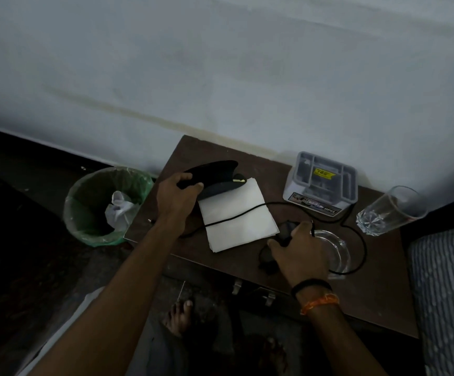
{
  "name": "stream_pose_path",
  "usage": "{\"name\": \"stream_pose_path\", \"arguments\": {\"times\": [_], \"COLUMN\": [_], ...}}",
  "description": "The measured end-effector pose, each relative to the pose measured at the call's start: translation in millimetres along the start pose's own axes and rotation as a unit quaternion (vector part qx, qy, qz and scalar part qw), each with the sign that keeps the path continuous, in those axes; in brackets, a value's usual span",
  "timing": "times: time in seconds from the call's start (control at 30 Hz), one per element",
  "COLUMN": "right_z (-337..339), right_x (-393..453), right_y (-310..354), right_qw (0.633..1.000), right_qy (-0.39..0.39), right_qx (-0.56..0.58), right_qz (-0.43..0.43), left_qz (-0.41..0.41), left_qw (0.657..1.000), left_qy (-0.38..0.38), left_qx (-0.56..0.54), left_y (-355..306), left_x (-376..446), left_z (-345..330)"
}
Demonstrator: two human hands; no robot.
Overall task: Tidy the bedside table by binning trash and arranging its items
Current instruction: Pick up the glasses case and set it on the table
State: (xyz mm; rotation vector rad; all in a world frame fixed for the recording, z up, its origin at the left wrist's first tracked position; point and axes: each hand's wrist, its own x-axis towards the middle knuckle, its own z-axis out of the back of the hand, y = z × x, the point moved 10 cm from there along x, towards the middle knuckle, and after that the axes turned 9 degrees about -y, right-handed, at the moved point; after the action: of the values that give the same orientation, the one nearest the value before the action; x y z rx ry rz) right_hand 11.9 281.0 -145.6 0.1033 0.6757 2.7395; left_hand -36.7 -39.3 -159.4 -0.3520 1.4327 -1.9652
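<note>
The grey organiser box (320,183) at the bedside table's (377,280) back edge bears a front label ending "OPEL". Its yellow sticker (324,173) carries illegible digits.

On the dark tabletop (377,289), the left hand (178,198) grips a black case (209,175) whose lower edge overlaps a white paper stack (238,221). A black cable (247,213) crosses the stack toward the right hand (297,253), which holds a dark object (285,230) at the 9 o'clock rim of a glass ashtray (337,251). At the table's 12 o'clock sits a grey organiser (320,183); a tumbler (388,210) stands at 2 o'clock. A green-lined bin (103,206) holding crumpled paper (120,207) stands on the floor at 9 o'clock.
</note>
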Motion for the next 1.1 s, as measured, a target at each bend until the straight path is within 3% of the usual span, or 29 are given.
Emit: {"name": "stream_pose_path", "arguments": {"times": [0.43, 0.6, 0.83, 1.1], "right_z": [-0.6, -0.9, -12.2, 1.4], "right_x": [14.0, 13.9, 18.9, 22.4], "right_y": [15.3, 13.0, -0.5, -4.2], "right_qw": [0.999, 0.999, 0.997, 0.998], "right_qy": [-0.031, -0.026, 0.048, 0.042], "right_qx": [-0.030, -0.031, -0.027, -0.014], "right_qz": [-0.003, -0.019, -0.045, -0.041], "left_qz": [-0.264, -0.286, -0.290, -0.281], "left_qw": [0.964, 0.957, 0.950, 0.949], "left_qy": [0.017, 0.047, 0.114, 0.146], "left_qx": [0.030, 0.030, 0.025, 0.015], "left_y": [-60.9, -65.4, -64.4, -53.5], "left_x": [-13.2, -10.6, -15.9, -15.7], "left_z": [0.0, -2.1, -13.0, -24.1]}}
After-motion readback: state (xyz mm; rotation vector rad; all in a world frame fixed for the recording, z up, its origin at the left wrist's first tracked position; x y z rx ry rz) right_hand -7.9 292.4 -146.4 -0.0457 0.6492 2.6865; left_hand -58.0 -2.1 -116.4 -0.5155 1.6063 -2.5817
